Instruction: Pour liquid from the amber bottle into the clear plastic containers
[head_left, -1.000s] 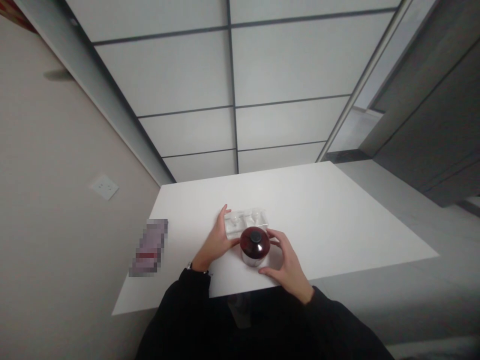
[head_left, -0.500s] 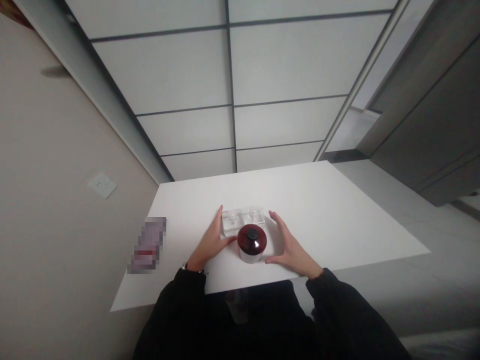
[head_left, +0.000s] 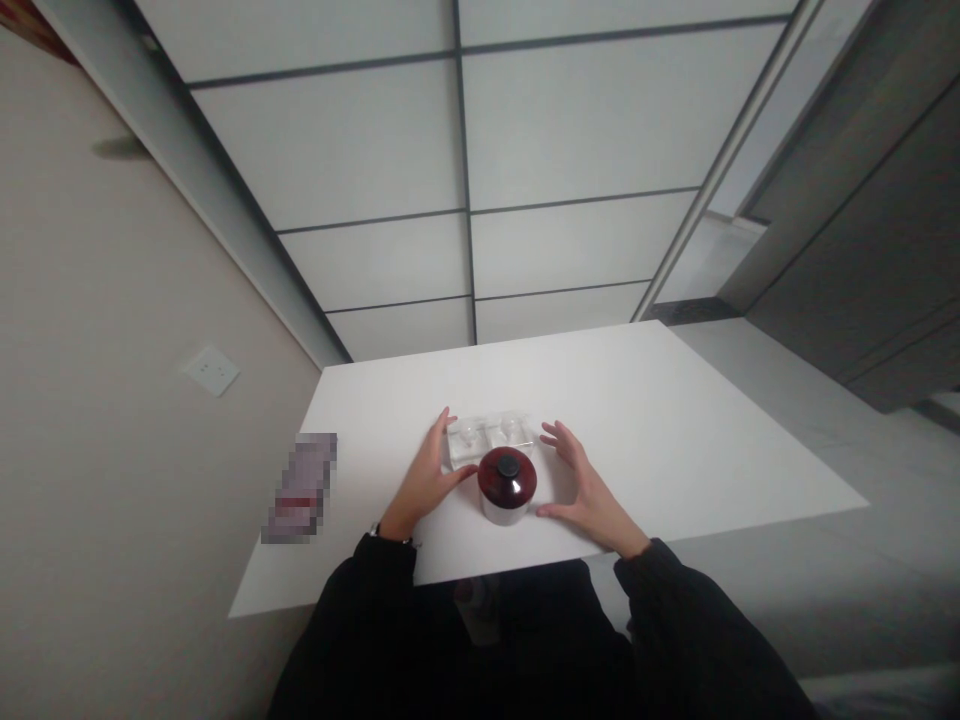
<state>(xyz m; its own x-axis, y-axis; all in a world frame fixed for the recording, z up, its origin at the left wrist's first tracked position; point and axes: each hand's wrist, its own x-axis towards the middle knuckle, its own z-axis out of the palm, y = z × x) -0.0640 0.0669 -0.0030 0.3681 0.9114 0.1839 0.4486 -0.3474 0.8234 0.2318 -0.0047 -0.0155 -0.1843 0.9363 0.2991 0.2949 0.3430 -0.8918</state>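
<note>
Wall to your left carries a pale wall socket (head_left: 209, 371), and below it, at the surface's left edge, sits a blurred purple packet (head_left: 299, 488). Your left hand (head_left: 429, 478) rests on the white surface (head_left: 675, 440) with its grip apart: fingers stretched along the left end of a clear plastic tray (head_left: 491, 438), thumb tip reaching toward the jar's left side; whether it touches, you cannot tell. Just right of that thumb stands the jar (head_left: 508, 486), upright, with a dark red domed lid and a black knob on top, over a pale lower body. It sits near your edge of the surface, directly in front of the tray. Your right hand (head_left: 589, 487) lies to the jar's right, grip apart and empty, fingers spread, thumb pointing at the jar with a small gap between. Dark sleeves cover both wrists.
</note>
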